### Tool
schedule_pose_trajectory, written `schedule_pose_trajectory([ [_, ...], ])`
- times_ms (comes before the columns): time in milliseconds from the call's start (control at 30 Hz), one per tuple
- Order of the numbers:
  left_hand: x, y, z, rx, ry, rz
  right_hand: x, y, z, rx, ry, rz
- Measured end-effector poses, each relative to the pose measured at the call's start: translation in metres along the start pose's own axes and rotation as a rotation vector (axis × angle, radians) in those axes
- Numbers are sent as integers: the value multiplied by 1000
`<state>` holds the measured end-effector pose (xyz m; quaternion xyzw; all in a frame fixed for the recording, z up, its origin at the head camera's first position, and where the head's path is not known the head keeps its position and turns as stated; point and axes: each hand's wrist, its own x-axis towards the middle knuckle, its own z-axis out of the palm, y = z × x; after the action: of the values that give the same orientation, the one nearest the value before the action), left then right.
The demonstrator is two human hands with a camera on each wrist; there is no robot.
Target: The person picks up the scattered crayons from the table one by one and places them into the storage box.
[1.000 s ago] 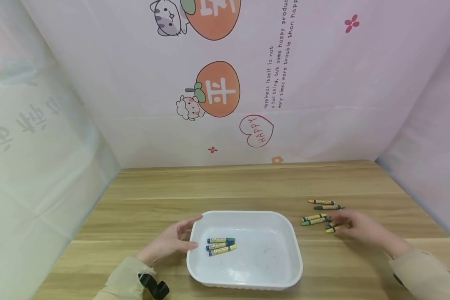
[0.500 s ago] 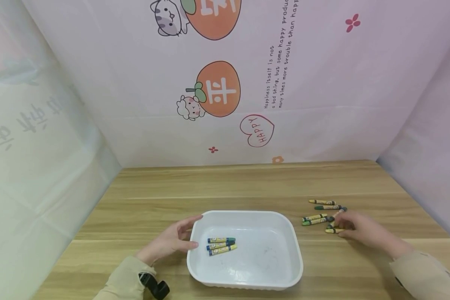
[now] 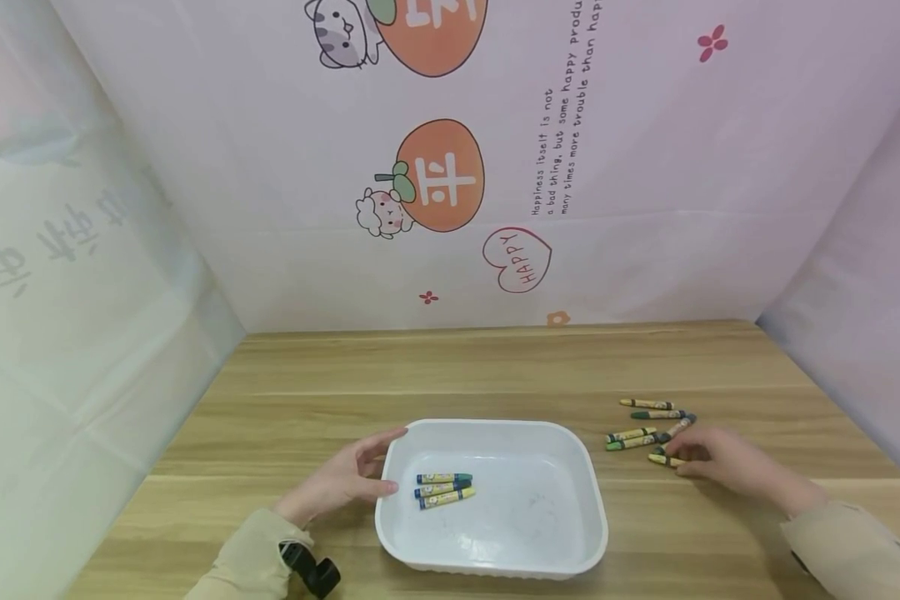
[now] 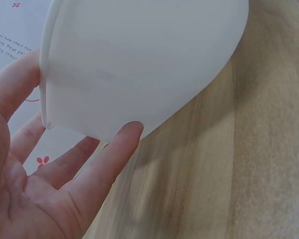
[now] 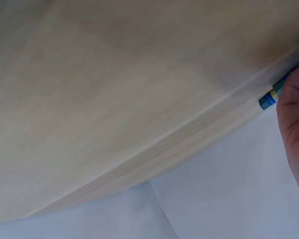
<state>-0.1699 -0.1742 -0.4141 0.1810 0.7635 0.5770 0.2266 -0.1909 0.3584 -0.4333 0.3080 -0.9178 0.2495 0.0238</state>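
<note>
My left hand holds the left end of a white plastic tray, with the thumb over the rim. In the left wrist view, the fingers lie against the tray's outer wall. Three crayons lie side by side inside: one green-tipped, one dark blue, and a yellow crayon nearest me. To the right of the tray, my right hand pinches a yellow crayon low over the table, its other end hidden by the fingers. A blue-ended crayon shows beside that hand in the right wrist view.
Several crayons lie loose beyond the right fingertips, among them a light green crayon, a dark green crayon and an orange-yellow crayon. The wooden table meets a printed cloth wall at the back, with cloth at both sides.
The right fingertips have drawn back toward me from the slanted crayons, uncovering them, and now pinch the yellow one, which has shifted slightly left. The left hand and tray stay put.
</note>
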Motion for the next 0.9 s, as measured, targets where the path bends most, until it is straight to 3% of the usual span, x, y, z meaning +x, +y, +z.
schedule_pose_trajectory([
  [233,-1,0,0,-10,-2,8,14,-21,-8,-5,-26,100],
  [367,0,-2,0,-18,-5,18,29,-37,-11,-7,-19,112],
  [600,1,-3,0,-7,-1,1,62,-82,-15,59,-31,185],
  [733,1,-3,0,-13,-3,-1,87,-114,-15,99,-55,158],
  [900,2,-3,1,-16,-1,-8,120,-153,-8,131,-73,16],
])
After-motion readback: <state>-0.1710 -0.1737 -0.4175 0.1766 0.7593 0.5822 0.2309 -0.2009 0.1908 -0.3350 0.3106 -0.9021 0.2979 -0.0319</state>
